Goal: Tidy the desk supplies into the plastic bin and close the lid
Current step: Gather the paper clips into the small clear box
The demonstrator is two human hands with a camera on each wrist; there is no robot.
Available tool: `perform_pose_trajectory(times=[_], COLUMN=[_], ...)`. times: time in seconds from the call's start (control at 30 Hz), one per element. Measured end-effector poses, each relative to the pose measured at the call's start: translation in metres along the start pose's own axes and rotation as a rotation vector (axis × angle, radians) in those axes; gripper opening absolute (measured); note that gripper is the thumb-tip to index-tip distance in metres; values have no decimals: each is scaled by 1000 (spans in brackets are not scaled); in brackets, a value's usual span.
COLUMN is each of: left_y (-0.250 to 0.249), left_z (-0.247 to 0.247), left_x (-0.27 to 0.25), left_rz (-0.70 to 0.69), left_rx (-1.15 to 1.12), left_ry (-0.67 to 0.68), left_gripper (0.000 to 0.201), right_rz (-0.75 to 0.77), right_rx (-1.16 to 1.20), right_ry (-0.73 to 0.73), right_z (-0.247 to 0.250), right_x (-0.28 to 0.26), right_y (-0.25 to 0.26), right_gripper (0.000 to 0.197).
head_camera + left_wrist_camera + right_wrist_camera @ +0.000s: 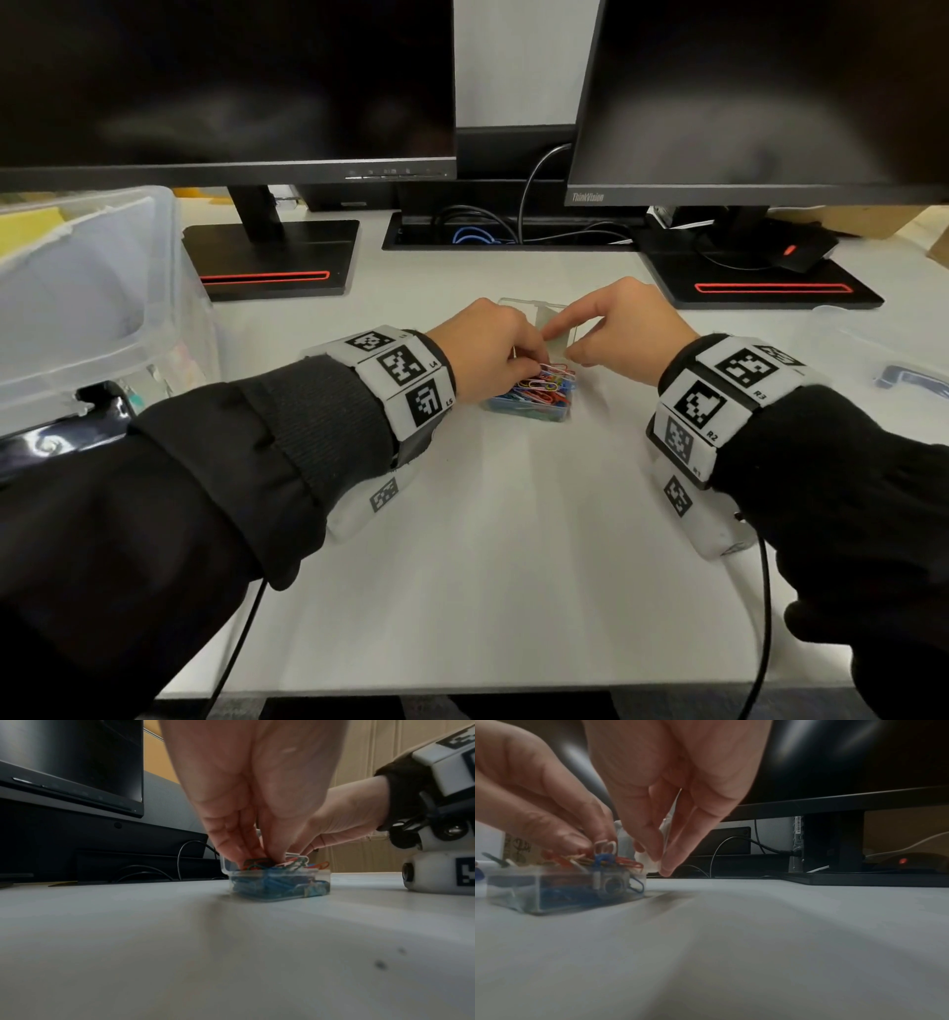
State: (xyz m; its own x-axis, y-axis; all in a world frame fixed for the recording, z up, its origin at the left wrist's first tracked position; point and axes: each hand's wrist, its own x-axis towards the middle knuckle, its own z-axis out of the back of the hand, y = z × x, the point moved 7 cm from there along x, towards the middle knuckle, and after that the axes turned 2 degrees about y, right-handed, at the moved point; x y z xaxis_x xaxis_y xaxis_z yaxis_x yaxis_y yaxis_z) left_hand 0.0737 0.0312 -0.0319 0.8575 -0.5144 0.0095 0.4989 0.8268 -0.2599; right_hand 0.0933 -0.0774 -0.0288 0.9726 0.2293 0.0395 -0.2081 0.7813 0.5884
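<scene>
Left hand (488,349) grip pinches paper clips (552,372) over small box (534,408); right hand (626,329) grip pinches its flap (557,329). Box not yet in plastic bin (102,288); bin lid (873,339) off.

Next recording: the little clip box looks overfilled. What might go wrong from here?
1. The paper clips heap above the rim of the small clear box, so the lid that the right hand pinches may jam on them rather than shut.
2. The left hand pinches clips on top; lifting away, it might drag a tangle onto the desk.
</scene>
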Motion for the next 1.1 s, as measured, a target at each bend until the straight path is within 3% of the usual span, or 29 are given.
perform_pose_trajectory(times=[0.23, 0.47, 0.63, 0.8, 0.9, 1.1], left_y=[5, 23, 30, 33, 33, 30], left_z=[1, 27, 12, 2, -1, 1], left_x=[0, -6, -5, -2, -2, 0], left_rz=[51, 257, 345, 380, 382, 350], left_rx=[-3, -147, -158, -152, -141, -102], left_ry=[-10, -353, -219, -89, -42, -36], left_gripper=[29, 23, 30, 34, 38, 39], right_rz=[7, 3, -68, -281, -272, -203], right_rx=[-5, 62, 106, 140, 188, 170], right_ry=[-1, -22, -133, 146, 230, 247], right_z=[2, 1, 9, -9, -14, -18], right_x=[-1, -4, -6, -14, -16, -15], right_y=[2, 5, -6, -22, -19, -10], right_gripper=[31, 22, 21, 43, 49, 37])
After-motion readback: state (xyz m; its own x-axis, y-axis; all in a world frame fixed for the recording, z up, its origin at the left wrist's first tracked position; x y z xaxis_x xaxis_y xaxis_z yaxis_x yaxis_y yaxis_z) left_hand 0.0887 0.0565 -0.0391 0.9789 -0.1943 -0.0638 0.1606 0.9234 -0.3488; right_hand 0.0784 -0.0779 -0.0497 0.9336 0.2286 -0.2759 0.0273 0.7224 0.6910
